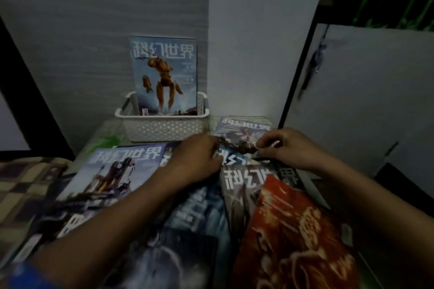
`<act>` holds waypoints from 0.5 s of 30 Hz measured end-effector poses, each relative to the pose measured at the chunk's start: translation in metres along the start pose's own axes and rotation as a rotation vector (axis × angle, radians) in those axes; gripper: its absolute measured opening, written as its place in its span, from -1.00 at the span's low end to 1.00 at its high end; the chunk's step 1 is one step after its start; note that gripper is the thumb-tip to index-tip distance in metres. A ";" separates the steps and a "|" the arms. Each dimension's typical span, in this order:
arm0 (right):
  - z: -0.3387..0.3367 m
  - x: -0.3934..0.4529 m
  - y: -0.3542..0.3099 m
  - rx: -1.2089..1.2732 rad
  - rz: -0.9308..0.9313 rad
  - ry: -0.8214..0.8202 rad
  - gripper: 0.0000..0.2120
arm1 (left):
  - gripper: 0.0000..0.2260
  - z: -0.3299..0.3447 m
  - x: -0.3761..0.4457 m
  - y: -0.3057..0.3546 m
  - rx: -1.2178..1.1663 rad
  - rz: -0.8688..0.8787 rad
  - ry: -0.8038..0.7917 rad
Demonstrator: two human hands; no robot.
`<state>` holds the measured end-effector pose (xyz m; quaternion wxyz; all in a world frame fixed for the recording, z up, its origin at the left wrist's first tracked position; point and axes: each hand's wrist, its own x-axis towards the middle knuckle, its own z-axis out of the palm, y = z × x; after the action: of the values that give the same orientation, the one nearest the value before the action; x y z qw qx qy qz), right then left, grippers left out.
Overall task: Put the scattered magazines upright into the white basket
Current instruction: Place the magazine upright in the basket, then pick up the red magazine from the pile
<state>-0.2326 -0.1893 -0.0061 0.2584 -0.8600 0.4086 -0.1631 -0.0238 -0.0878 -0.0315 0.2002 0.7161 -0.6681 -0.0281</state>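
Note:
A white perforated basket [164,128] stands at the back of the table against the wall. One blue magazine [164,73] with an orange robot on its cover stands upright in it. Several magazines lie scattered and overlapping in front of the basket. My left hand [195,159] and my right hand [286,148] both grip the near edge of a pale blue magazine [242,129] lying just right of the basket. A red-covered magazine [293,230] lies nearest on the right, and a light blue one [112,171] lies on the left.
A grey wall rises behind the basket, and a white panel stands right of it. A white cupboard door [364,91] with a dark frame is at the right. A checked cloth [25,183] covers something at the left edge.

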 end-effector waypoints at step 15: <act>-0.024 -0.092 0.044 -0.344 0.426 -0.201 -0.49 | -0.83 0.022 -0.061 0.032 -0.010 0.242 -0.012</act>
<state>-0.3280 -0.1475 -0.0182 0.1764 -0.7979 0.5740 0.0525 -0.0676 -0.0354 -0.0549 0.2017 0.6289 -0.7508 -0.0115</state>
